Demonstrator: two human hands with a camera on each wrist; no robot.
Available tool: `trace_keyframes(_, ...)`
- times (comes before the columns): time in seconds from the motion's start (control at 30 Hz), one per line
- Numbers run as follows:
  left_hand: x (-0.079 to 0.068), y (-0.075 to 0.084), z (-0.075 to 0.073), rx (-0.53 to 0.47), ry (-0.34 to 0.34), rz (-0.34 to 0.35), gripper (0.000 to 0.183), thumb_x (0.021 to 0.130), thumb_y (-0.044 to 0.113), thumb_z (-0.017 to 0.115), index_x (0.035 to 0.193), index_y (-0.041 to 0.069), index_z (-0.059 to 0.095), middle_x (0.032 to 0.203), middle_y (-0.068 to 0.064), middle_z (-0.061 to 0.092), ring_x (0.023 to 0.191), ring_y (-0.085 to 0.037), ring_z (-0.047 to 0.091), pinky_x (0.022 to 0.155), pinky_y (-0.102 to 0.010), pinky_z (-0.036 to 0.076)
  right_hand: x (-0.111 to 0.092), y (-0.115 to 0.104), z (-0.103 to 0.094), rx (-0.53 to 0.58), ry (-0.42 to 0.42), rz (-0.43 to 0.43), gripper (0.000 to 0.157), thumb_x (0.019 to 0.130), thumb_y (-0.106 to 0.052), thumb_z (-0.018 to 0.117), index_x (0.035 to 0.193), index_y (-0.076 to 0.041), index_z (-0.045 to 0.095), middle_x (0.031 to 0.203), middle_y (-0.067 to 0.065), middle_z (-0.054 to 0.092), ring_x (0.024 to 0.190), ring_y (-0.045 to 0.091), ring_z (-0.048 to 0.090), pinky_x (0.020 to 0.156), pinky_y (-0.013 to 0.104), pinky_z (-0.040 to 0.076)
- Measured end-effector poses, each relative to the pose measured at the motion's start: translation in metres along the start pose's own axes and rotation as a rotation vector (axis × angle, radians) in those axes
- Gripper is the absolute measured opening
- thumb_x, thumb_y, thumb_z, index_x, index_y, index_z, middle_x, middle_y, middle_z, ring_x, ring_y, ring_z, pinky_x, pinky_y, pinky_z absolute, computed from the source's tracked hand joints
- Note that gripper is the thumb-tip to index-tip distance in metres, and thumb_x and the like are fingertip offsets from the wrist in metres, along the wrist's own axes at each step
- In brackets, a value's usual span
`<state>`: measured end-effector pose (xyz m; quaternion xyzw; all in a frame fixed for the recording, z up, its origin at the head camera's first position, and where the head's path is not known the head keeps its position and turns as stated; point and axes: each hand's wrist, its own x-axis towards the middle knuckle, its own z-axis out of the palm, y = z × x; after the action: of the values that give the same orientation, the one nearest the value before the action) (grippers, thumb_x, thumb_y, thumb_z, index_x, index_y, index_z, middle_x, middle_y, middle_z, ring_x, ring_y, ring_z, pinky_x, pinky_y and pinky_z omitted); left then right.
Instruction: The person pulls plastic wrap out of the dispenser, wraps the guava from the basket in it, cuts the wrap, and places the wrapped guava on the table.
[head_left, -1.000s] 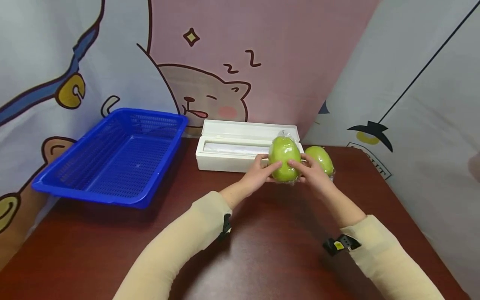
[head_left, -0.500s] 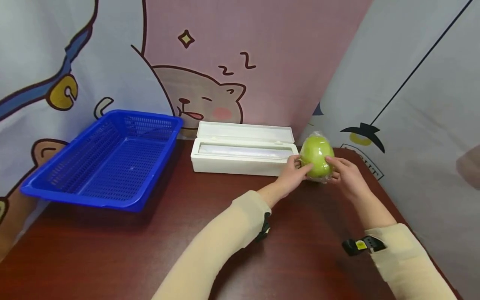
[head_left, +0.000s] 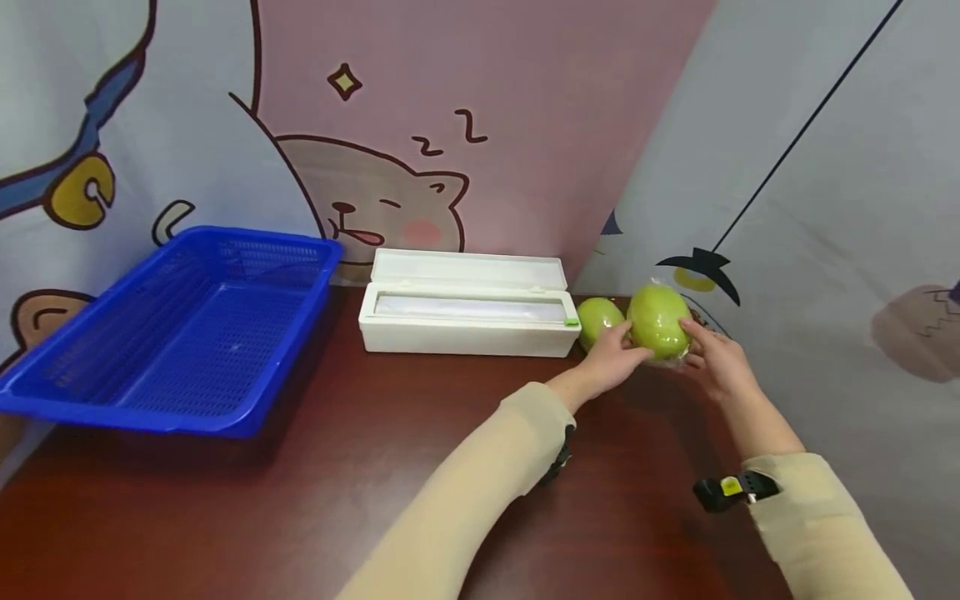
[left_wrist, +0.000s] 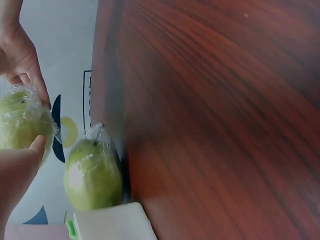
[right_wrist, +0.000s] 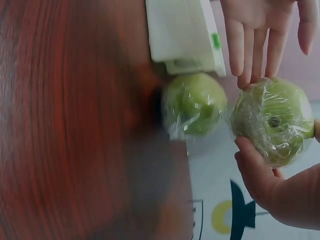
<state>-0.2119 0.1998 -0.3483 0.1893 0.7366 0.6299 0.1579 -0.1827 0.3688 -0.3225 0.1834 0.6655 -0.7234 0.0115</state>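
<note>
A green fruit wrapped in cling film (head_left: 658, 321) is held up at the right end of the table. My right hand (head_left: 716, 362) grips it from the right, with its thumb and fingers on opposite sides. On the left side, my left hand (head_left: 611, 362) touches the same fruit; its long fingers are straight against the film in the right wrist view. A second wrapped green fruit (head_left: 598, 321) rests on the table, just left of the held one and beside the end of a white box.
The white film dispenser box (head_left: 468, 337) stands at the back with its lid raised and a roll inside. A blue plastic basket (head_left: 247, 417) is at the left. A printed cloth (head_left: 540, 125) hangs behind the table (head_left: 315, 517).
Both hands have carried the held fruit rightward, from in front of the box's right end, past the second fruit to its right side. The view has turned slightly right.
</note>
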Motion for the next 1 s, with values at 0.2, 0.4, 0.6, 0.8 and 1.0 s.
trace_keyframes(0.2,0.002,-0.009,0.012,0.039,-0.048,-0.092,0.066,0.087,0.026,0.061,0.145,0.018,0.032,0.145,0.001,0.041,0.129,-0.010,0.043,0.102,-0.024,0.039,0.011,0.013,-0.008,-0.068,0.052,0.038,0.040,0.086,-0.043,0.062,0.106,-0.016,0.041,0.076,-0.014,0.056,0.067,0.001,0.061,0.062,0.022,0.055)
trace_keyframes(0.4,0.005,-0.018,0.016,0.051,-0.017,-0.147,0.073,0.085,0.031,0.061,0.148,0.023,0.026,0.146,0.004,0.029,0.132,-0.011,0.036,0.104,-0.026,0.036,0.024,0.023,-0.006,-0.009,0.099,0.082,0.070,0.084,-0.042,0.064,0.136,-0.010,0.032,0.072,-0.013,0.059,0.065,0.002,0.063,0.060,0.022,0.055)
trace_keyframes(0.6,0.009,-0.027,0.013,0.046,-0.063,-0.133,0.065,0.087,0.030,0.058,0.145,0.016,0.034,0.142,0.001,0.043,0.128,-0.010,0.042,0.103,-0.026,0.038,0.037,0.032,-0.003,-0.102,0.168,0.110,0.084,0.083,-0.047,0.063,0.144,-0.002,0.026,0.087,-0.007,0.050,0.063,0.001,0.060,0.061,0.021,0.055)
trace_keyframes(0.8,0.011,-0.031,0.016,-0.029,-0.115,-0.165,0.069,0.087,0.028,0.055,0.148,0.015,0.027,0.153,0.002,0.027,0.138,-0.010,0.029,0.110,-0.028,0.031,0.049,0.041,-0.003,-0.132,0.167,0.112,0.085,0.087,-0.046,0.057,0.145,0.005,0.021,0.082,-0.007,0.053,0.061,0.000,0.059,0.060,0.021,0.056)
trace_keyframes(1.0,0.014,-0.029,0.014,0.024,-0.143,-0.133,0.065,0.089,0.031,0.055,0.147,0.015,0.030,0.150,0.003,0.035,0.136,-0.009,0.033,0.109,-0.025,0.032,0.060,0.047,-0.010,-0.178,0.215,0.108,0.082,0.091,-0.046,0.048,0.146,0.006,0.017,0.123,0.018,0.043,0.062,-0.001,0.055,0.061,0.020,0.056)
